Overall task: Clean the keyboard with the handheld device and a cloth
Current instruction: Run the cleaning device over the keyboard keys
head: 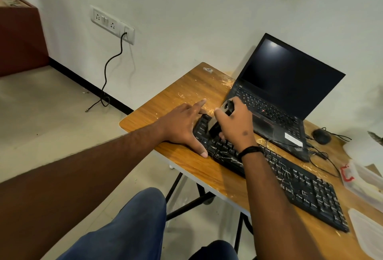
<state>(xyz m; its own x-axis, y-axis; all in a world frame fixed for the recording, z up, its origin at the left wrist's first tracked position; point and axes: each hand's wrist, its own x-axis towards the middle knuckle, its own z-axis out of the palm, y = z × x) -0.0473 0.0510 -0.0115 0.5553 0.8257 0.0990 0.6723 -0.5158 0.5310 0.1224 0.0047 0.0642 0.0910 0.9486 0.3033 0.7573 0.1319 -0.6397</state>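
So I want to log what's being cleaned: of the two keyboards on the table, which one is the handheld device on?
The separate black keyboard nearest the person: the right hand holds the handheld device on its left end. The laptop behind has its own keys, untouched.

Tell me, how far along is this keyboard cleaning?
Early, it seems. The right hand grips the handheld device over the left end of the keyboard, which the left hand steadies. Pale specks show on keys further right, so most remains. No cloth is visible; wiping appears not yet started.
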